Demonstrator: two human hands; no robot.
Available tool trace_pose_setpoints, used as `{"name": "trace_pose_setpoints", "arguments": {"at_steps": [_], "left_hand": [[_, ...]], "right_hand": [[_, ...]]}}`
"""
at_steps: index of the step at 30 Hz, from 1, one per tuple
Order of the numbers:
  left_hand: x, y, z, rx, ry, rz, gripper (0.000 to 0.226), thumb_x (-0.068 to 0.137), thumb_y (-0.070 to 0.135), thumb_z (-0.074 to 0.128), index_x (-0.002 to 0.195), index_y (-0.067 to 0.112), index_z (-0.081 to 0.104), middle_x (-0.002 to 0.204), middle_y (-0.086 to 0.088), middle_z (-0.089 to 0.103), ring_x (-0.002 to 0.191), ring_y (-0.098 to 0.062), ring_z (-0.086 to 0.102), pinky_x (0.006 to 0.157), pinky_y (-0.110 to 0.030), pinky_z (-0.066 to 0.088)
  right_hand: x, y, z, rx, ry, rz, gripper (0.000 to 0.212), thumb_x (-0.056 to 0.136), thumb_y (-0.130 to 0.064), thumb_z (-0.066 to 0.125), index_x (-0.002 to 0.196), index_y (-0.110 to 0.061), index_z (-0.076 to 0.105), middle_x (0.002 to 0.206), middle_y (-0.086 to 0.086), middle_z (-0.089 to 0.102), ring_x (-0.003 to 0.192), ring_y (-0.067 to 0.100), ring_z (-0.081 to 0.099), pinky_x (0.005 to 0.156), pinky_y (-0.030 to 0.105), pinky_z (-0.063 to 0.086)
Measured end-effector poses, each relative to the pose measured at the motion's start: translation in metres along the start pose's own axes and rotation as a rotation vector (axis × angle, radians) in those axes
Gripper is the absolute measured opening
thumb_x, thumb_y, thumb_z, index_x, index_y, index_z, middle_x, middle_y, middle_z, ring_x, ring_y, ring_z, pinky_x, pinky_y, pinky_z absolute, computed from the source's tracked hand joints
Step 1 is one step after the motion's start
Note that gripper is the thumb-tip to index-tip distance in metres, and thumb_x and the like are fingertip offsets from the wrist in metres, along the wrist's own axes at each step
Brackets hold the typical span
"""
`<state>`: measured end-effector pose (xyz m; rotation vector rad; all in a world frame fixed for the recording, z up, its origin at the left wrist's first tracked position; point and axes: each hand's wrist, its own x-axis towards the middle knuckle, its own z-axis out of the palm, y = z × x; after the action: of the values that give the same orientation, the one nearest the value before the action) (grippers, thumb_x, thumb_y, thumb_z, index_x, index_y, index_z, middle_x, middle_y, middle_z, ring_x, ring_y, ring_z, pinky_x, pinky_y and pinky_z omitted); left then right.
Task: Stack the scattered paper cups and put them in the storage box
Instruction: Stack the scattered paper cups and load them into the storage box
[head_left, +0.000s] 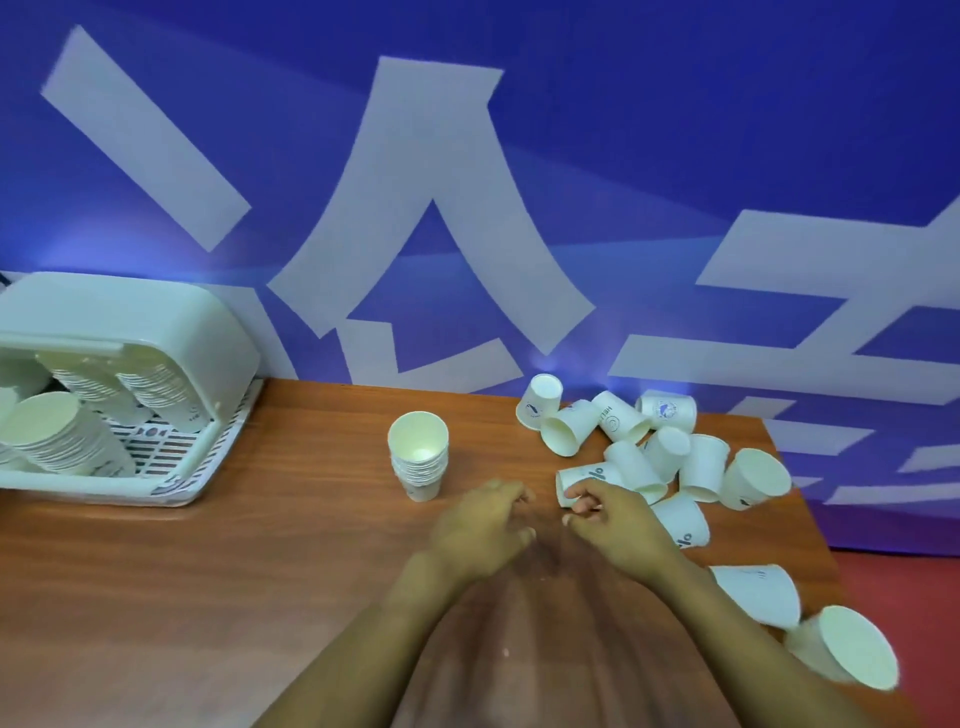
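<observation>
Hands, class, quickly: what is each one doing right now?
Left hand: fingers loosely curled, holds nothing.
Right hand: fingers touch a lying paper cup; whether it has a grip cannot be told.

1 head-worn camera is looking forward and down from close above the wooden table (260, 545), facing the blue wall (675, 130).

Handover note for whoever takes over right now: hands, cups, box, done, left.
Left hand: over the table, fingers loosely curled, holding nothing.
Right hand: fingertips at a tipped cup, grip unclear.
Small stack stands upright mid-table.
Storage box, far left, lid up, already holds several stacks.
Left: loose cups scattered on the right, two near the table's right edge; stack them, then box everything.
</observation>
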<state>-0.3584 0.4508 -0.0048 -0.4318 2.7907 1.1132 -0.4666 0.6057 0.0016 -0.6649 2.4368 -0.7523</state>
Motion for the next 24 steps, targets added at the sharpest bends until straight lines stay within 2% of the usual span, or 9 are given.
{"name": "trace_pose_setpoints", "arguments": {"at_steps": [4, 6, 10, 13, 19, 24], "left_hand": [[0.038, 0.026, 0.013, 0.045, -0.021, -0.013, 0.041, 0.087, 0.03, 0.06, 0.126, 0.024, 0.051, 0.127, 0.0, 0.051, 0.12, -0.018, 0.047, 0.101, -0.031, 0.039], [0.056, 0.032, 0.023, 0.077, -0.034, -0.028, 0.043, 0.087, 0.03, 0.06, 0.128, 0.025, 0.05, 0.127, 0.0, 0.05, 0.121, -0.019, 0.047, 0.1, -0.03, 0.038], [0.088, 0.038, 0.039, 0.141, -0.053, -0.037, 0.049, 0.086, 0.033, 0.06, 0.132, 0.027, 0.045, 0.126, 0.001, 0.048, 0.118, -0.021, 0.047, 0.096, -0.031, 0.038], [0.109, 0.041, 0.051, 0.197, -0.078, -0.041, 0.054, 0.086, 0.034, 0.059, 0.136, 0.026, 0.039, 0.133, 0.0, 0.041, 0.123, -0.023, 0.041, 0.097, -0.034, 0.037], [0.145, 0.037, 0.08, 0.228, -0.13, -0.079, 0.071, 0.082, 0.038, 0.064, 0.142, 0.028, 0.028, 0.146, 0.005, 0.031, 0.136, -0.023, 0.026, 0.108, -0.04, 0.027], [0.156, 0.031, 0.097, 0.257, -0.138, -0.095, 0.075, 0.081, 0.038, 0.065, 0.143, 0.03, 0.025, 0.145, 0.006, 0.035, 0.136, -0.022, 0.026, 0.107, -0.04, 0.028]], "right_hand": [[0.018, 0.038, -0.027, -0.048, 0.081, 0.068, 0.029, 0.083, -0.025, 0.067, 0.112, -0.023, 0.061, 0.104, -0.004, 0.062, 0.086, 0.012, 0.057, 0.075, 0.023, 0.039], [0.03, 0.054, -0.037, -0.087, 0.105, 0.103, 0.034, 0.084, -0.028, 0.065, 0.117, -0.024, 0.059, 0.111, -0.003, 0.062, 0.089, 0.014, 0.057, 0.078, 0.026, 0.042], [0.054, 0.079, -0.049, -0.185, 0.12, 0.173, 0.041, 0.087, -0.033, 0.058, 0.126, -0.025, 0.052, 0.122, -0.002, 0.056, 0.108, 0.017, 0.056, 0.084, 0.032, 0.046], [0.069, 0.095, -0.051, -0.293, 0.153, 0.198, 0.045, 0.088, -0.038, 0.055, 0.131, -0.026, 0.047, 0.129, 0.001, 0.053, 0.114, 0.021, 0.053, 0.088, 0.036, 0.048], [0.089, 0.114, -0.043, -0.447, 0.116, 0.259, 0.059, 0.087, -0.059, 0.047, 0.135, -0.025, 0.04, 0.127, -0.001, 0.055, 0.115, 0.025, 0.05, 0.091, 0.037, 0.044], [0.094, 0.119, -0.036, -0.432, 0.129, 0.276, 0.062, 0.082, -0.058, 0.053, 0.134, -0.026, 0.04, 0.116, 0.0, 0.062, 0.108, 0.024, 0.054, 0.086, 0.034, 0.042]]}}
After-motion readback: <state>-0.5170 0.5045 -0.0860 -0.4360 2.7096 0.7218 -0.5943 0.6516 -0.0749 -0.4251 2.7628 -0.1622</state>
